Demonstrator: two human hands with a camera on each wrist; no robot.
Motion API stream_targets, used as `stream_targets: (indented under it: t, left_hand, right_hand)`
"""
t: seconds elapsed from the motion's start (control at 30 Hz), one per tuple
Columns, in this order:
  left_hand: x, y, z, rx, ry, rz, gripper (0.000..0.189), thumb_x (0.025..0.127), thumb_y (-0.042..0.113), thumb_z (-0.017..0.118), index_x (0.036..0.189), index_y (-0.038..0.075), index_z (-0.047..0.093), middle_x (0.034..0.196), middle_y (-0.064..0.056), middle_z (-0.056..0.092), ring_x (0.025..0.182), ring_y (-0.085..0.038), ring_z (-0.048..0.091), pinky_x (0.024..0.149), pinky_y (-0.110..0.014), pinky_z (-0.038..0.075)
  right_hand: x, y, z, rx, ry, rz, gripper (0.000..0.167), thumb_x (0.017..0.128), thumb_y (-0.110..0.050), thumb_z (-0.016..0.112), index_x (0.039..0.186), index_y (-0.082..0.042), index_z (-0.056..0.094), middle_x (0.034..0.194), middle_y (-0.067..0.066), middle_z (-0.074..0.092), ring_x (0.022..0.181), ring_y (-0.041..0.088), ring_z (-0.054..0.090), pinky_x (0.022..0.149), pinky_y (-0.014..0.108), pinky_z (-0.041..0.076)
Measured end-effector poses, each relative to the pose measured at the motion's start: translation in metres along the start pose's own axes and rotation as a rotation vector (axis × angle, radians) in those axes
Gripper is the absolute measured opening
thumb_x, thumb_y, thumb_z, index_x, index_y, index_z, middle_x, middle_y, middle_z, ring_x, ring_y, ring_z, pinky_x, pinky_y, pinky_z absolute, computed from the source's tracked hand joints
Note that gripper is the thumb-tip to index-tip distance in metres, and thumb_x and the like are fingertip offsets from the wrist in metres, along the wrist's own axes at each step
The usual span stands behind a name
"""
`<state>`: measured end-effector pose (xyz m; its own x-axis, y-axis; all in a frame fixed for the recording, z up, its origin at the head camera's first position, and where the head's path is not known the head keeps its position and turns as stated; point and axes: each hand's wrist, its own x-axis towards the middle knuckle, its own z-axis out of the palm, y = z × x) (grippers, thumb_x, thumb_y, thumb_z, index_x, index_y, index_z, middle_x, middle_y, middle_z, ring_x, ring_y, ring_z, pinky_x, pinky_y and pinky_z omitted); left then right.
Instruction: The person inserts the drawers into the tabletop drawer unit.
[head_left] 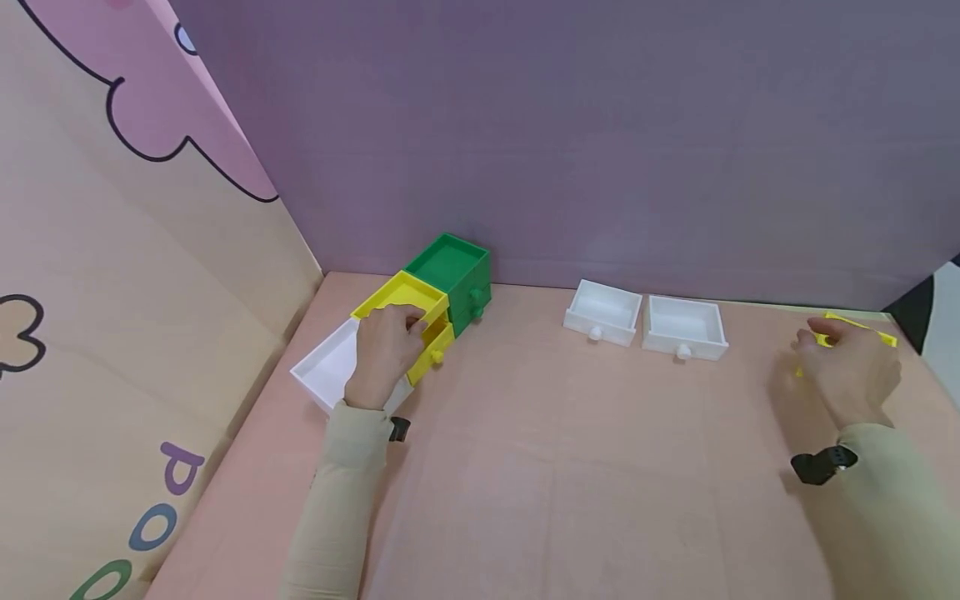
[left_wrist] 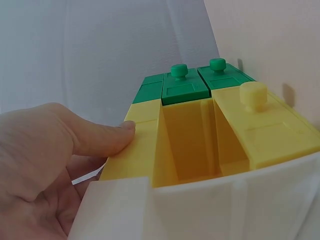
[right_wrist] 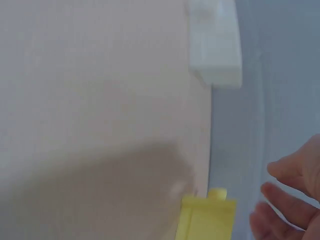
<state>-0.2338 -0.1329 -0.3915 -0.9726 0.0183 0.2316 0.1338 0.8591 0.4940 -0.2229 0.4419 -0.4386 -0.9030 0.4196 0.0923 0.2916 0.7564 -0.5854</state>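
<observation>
My left hand [head_left: 384, 350] pinches the top edge of a yellow drawer cabinet [left_wrist: 135, 150], its thumb on the front face and its fingers behind. The cabinet's upper slot is a bare opening; a yellow drawer [head_left: 432, 353] with a round knob sits pulled partly out below. A green cabinet [head_left: 450, 262] with two closed drawers stands on one side, a white cabinet [head_left: 324, 360] on the other. At the far right, my right hand [head_left: 855, 371] is above a loose yellow drawer [right_wrist: 207, 220], fingers loosely bent and apart from it in the right wrist view.
Two white drawers [head_left: 603, 307] [head_left: 684, 323] with round knobs lie side by side on the pink cloth [head_left: 555, 467] near the back. A grey-purple panel [head_left: 585, 142] rises behind the table. A printed cloth wall [head_left: 142, 275] borders the left side.
</observation>
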Motion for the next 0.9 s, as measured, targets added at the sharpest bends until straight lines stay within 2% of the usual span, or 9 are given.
stream_targets:
  t: [0.17, 0.33, 0.53, 0.73, 0.8, 0.9]
  left_hand:
    - [0.001, 0.000, 0.000, 0.006, -0.008, -0.002, 0.024, 0.101, 0.012, 0.071, 0.120, 0.000, 0.080, 0.108, -0.016, 0.082, 0.090, -0.034, 0.076, 0.077, -0.042, 0.061]
    - [0.002, 0.001, 0.001, 0.005, -0.023, -0.022, 0.025, 0.102, 0.013, 0.070, 0.122, 0.001, 0.079, 0.110, -0.016, 0.082, 0.093, -0.034, 0.076, 0.080, -0.043, 0.062]
    - [0.002, 0.001, 0.004, 0.009, -0.036, -0.027, 0.025, 0.102, 0.014, 0.071, 0.122, 0.001, 0.079, 0.111, -0.015, 0.081, 0.094, -0.033, 0.076, 0.082, -0.043, 0.062]
    - [0.002, 0.001, 0.004, 0.008, -0.037, -0.030, 0.025, 0.102, 0.014, 0.071, 0.123, 0.002, 0.079, 0.112, -0.015, 0.081, 0.094, -0.033, 0.076, 0.080, -0.042, 0.062]
    - [0.002, 0.000, 0.003, 0.009, -0.032, -0.029, 0.025, 0.102, 0.014, 0.071, 0.122, 0.002, 0.079, 0.111, -0.015, 0.082, 0.093, -0.032, 0.076, 0.079, -0.042, 0.062]
    - [0.002, -0.001, 0.002, 0.011, -0.020, -0.026, 0.024, 0.101, 0.013, 0.071, 0.121, 0.002, 0.080, 0.110, -0.015, 0.082, 0.091, -0.032, 0.075, 0.078, -0.041, 0.062]
  right_hand:
    - [0.009, 0.014, -0.002, -0.088, -0.095, 0.007, 0.063, 0.107, -0.036, 0.047, 0.152, 0.008, 0.049, 0.138, 0.041, 0.051, 0.132, 0.064, 0.035, 0.106, 0.076, 0.027]
    - [0.019, 0.030, 0.003, -0.181, -0.183, -0.026, 0.063, 0.107, -0.038, 0.052, 0.146, 0.011, 0.050, 0.138, 0.042, 0.047, 0.119, 0.061, 0.037, 0.107, 0.080, 0.028]
    - [0.029, 0.037, 0.009, -0.289, -0.191, -0.052, 0.056, 0.102, -0.026, 0.054, 0.141, 0.012, 0.049, 0.130, 0.044, 0.046, 0.108, 0.062, 0.036, 0.100, 0.078, 0.033]
    - [0.032, 0.035, 0.015, -0.277, -0.187, 0.020, 0.056, 0.102, -0.022, 0.056, 0.148, 0.008, 0.046, 0.126, 0.045, 0.038, 0.109, 0.061, 0.032, 0.100, 0.076, 0.032]
    - [0.031, 0.034, 0.016, -0.289, -0.162, -0.023, 0.053, 0.102, -0.020, 0.057, 0.145, 0.009, 0.050, 0.127, 0.045, 0.040, 0.109, 0.060, 0.034, 0.099, 0.075, 0.033]
    - [0.027, 0.031, 0.018, -0.351, -0.094, -0.142, 0.046, 0.100, -0.012, 0.060, 0.139, 0.012, 0.057, 0.129, 0.045, 0.047, 0.111, 0.062, 0.039, 0.100, 0.076, 0.037]
